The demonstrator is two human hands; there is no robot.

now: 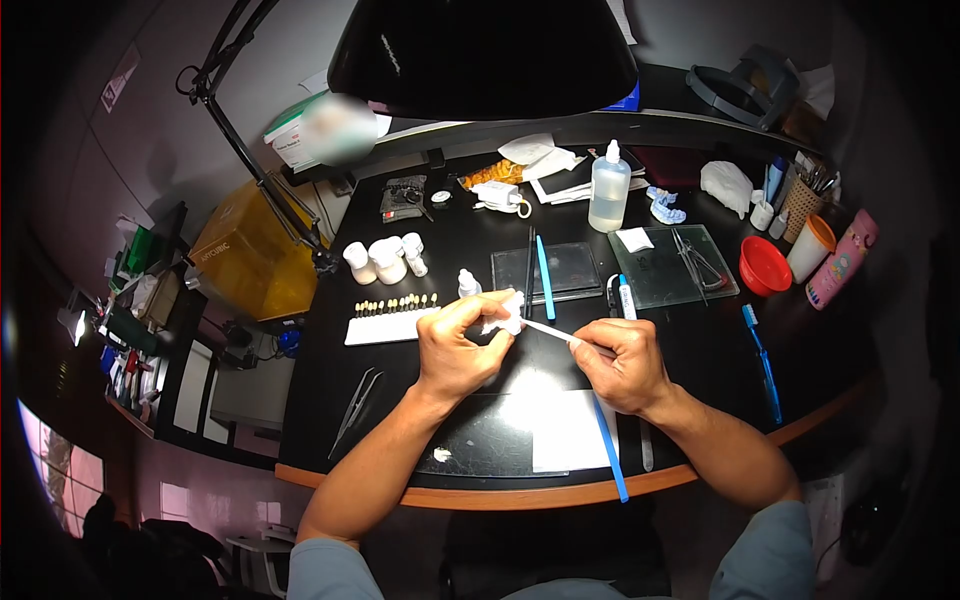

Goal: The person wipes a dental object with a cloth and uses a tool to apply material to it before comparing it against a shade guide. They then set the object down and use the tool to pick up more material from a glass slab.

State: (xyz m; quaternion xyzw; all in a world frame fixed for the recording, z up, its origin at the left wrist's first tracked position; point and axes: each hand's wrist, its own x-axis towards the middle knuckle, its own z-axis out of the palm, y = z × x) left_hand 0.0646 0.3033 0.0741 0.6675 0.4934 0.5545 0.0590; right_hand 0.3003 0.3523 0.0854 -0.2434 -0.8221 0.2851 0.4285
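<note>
While the left hand (pixel 462 345) is holding a small white piece (pixel 508 312) over the middle of the black bench (pixel 700 370), the right hand (pixel 622 365) is gripping a slim tool (pixel 550 332) and is pointing its pale tip leftward at the piece. Left hand: thumb and fingers are closing on the white piece from either side. Right hand: thumb and fingers are clamping together on the tool's shaft. Tip and piece are meeting or nearly meeting; actual contact cannot be told at this scale. Position of piece: it is sitting raised at the left fingertips, just right of a small dropper bottle (pixel 468 283). Near side, below the hands: a white sheet (pixel 565 440) is lying flat, with a blue strip (pixel 610 450) crossing its right part at a slant. Left: tweezers (pixel 355 408) are lying near the bench edge; farther back, a row of tooth-coloured tabs (pixel 395 305) is standing along a white holder (pixel 385 328), and white jars (pixel 386 262) are standing beyond it. Far side, beyond the hands: a dark slab (pixel 545 270) is lying left of a glass plate (pixel 660 265), and a clear squeeze bottle (pixel 609 190) is standing upright behind them. Right: a red bowl (pixel 765 266) is resting beyond a blue toothbrush (pixel 762 365).
</note>
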